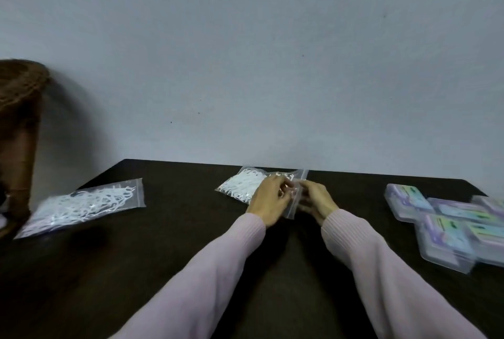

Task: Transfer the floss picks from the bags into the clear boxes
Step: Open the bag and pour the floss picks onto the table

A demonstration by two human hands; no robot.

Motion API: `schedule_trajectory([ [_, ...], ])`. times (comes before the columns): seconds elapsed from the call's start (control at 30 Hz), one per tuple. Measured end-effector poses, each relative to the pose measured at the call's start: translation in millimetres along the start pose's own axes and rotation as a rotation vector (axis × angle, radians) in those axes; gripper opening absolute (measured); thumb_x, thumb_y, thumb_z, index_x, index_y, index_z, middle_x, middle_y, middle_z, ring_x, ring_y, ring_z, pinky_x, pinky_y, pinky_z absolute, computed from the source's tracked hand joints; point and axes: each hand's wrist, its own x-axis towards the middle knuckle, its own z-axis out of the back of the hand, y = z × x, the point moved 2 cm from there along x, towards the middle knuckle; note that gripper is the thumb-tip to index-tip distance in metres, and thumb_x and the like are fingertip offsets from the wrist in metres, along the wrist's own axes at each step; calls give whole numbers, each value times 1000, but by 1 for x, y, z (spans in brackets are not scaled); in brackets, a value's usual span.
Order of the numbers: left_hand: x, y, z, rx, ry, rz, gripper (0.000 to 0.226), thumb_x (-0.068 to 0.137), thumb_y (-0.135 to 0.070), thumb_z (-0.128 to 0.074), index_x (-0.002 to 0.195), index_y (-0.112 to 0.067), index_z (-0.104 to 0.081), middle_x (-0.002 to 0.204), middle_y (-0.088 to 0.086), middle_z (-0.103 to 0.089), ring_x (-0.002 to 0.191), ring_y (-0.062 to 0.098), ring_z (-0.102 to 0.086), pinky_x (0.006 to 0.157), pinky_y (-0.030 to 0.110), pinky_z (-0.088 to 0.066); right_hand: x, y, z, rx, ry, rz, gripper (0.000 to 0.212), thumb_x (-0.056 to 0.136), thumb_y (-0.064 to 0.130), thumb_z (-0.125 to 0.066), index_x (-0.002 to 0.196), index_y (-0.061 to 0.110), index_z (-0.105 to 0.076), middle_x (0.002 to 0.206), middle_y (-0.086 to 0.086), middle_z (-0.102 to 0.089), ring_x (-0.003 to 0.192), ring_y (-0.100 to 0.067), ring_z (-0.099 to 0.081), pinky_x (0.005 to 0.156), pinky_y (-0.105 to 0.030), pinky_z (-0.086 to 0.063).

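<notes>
A clear zip bag of white floss picks (pixel 242 183) lies near the far edge of the dark table (pixel 174 243). My left hand (pixel 268 198) and my right hand (pixel 316 199) both pinch the zip end of this bag, fingers closed on the plastic. A second, larger bag of floss picks (pixel 84 206) lies flat at the far left of the table, untouched. Several clear boxes (pixel 447 225) with green and purple labels sit piled at the right edge, lids shut as far as I can tell.
A brown wooden object (pixel 19 134) stands at the left edge beside the larger bag. A plain grey wall (pixel 245 52) rises right behind the table's far edge. Both pink sleeves reach across the table's middle.
</notes>
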Motion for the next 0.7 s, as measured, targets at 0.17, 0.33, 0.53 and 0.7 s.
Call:
schedule_trajectory([
  [0.17, -1, -9, -17, -199, 46, 117, 23, 87, -21, -63, 104, -15, -50, 88, -4, -58, 82, 11, -57, 80, 25, -48, -7, -7, 4, 41, 53, 16, 32, 94, 6, -37, 110, -4, -62, 76, -7, -63, 62, -10, -61, 54, -16, -50],
  [0.33, 2, -9, -24, -131, 15, 136, 19, 85, -7, -59, 99, -13, -48, 82, -1, -55, 81, 16, -58, 75, 26, -48, -6, -14, 9, -46, 105, 91, 30, 94, 6, -41, 113, 1, -63, 99, -13, -66, 88, -17, -63, 68, -16, -49],
  [0.53, 4, -2, -21, -268, -96, 160, 7, 86, -8, -63, 82, -12, -60, 71, -2, -58, 67, 8, -54, 62, 10, -45, 3, -22, 13, -37, 141, 172, 25, 96, 9, -44, 114, 6, -62, 88, -3, -67, 68, -4, -64, 63, -13, -52],
  [0.7, 6, 8, -29, -715, -67, 354, 16, 84, 4, -62, 76, -10, -62, 72, 3, -62, 71, 13, -61, 63, 14, -51, 11, -26, 17, -20, 41, 215, 21, 91, 9, -54, 109, -1, -58, 79, -9, -64, 64, -10, -63, 59, -15, -53],
])
